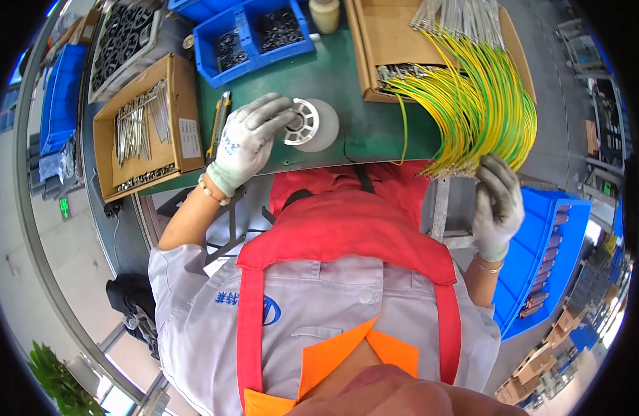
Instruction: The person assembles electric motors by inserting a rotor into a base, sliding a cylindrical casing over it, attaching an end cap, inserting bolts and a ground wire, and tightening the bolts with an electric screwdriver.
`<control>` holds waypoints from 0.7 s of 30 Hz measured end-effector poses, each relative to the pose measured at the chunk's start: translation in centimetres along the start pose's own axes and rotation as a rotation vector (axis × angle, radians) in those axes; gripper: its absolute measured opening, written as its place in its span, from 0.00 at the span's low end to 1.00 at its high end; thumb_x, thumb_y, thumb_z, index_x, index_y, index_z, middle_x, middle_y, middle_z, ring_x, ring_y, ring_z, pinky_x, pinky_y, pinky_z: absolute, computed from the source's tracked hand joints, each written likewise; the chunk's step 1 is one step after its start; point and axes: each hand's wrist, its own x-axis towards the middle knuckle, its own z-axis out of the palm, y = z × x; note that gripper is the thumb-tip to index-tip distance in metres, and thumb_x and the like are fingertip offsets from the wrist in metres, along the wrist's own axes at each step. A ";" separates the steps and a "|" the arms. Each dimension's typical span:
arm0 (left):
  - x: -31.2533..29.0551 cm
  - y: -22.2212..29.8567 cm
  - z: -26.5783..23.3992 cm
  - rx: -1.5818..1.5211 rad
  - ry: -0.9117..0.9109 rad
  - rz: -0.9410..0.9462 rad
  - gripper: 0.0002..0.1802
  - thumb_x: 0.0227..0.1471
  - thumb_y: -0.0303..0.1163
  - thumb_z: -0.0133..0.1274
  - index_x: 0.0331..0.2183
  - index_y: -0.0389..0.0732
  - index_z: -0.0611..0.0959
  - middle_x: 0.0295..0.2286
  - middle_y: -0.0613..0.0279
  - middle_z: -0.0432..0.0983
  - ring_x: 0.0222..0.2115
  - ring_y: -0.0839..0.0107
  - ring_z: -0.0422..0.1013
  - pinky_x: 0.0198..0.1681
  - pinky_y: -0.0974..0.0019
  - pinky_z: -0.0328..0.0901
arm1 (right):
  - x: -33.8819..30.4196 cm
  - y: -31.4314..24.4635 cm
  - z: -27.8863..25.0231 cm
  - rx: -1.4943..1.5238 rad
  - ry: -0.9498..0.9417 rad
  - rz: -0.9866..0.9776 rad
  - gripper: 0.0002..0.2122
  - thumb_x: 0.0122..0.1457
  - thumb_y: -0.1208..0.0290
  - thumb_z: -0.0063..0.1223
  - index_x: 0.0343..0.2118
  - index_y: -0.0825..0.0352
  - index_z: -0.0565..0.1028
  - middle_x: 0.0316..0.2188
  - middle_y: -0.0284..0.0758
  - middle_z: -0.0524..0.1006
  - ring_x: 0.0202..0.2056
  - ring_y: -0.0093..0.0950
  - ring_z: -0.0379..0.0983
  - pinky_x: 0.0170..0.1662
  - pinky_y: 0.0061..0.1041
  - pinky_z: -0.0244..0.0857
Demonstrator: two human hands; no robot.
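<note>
My left hand (250,139), in a whitish glove, reaches over the table with its fingers stretched out. Its fingertips overlap the left side of a spool (324,128) with a white spoked end, standing on the green tabletop. Whether they press on it is unclear. Close to the ends of a thick bundle of yellow-green wires (500,104), my right hand (498,201) has its fingers bent together. Anything between those fingertips is hidden. The bundle hangs from a cardboard box (375,35) over the table's front edge, with clear sleeves at its far end.
Left of the spool lie a yellow-black cutter (222,114) and a cardboard box (188,114) of metal pins. Blue bins (219,76) with small black parts stand behind. A blue crate (541,201) is right of my right hand; a glue-like jar (325,15) stands at the back.
</note>
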 end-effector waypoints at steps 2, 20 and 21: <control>1.1 1.0 1.1 -0.163 0.014 -0.094 0.31 0.47 0.32 0.60 0.54 0.37 0.74 0.55 0.45 0.68 0.58 0.45 0.63 0.61 0.49 0.57 | -2.2 0.8 -3.3 -0.061 0.106 0.105 0.11 0.50 0.87 0.54 0.38 0.71 0.79 0.42 0.43 0.80 0.49 0.40 0.76 0.55 0.35 0.66; 2.4 2.2 5.9 0.088 -0.075 -0.122 0.42 0.39 0.41 0.68 0.55 0.38 0.72 0.56 0.47 0.66 0.56 0.44 0.61 0.59 0.45 0.58 | -27.1 22.3 -24.9 0.010 0.297 1.456 0.15 0.63 0.68 0.46 0.50 0.67 0.76 0.44 0.42 0.81 0.46 0.33 0.78 0.50 0.31 0.70; 2.6 2.2 5.8 0.095 -0.061 -0.132 0.42 0.39 0.41 0.68 0.55 0.38 0.72 0.56 0.47 0.66 0.56 0.44 0.61 0.59 0.45 0.58 | -28.5 24.5 -24.9 -0.486 -0.176 1.249 0.16 0.61 0.72 0.47 0.52 0.65 0.74 0.44 0.43 0.80 0.48 0.36 0.77 0.52 0.32 0.68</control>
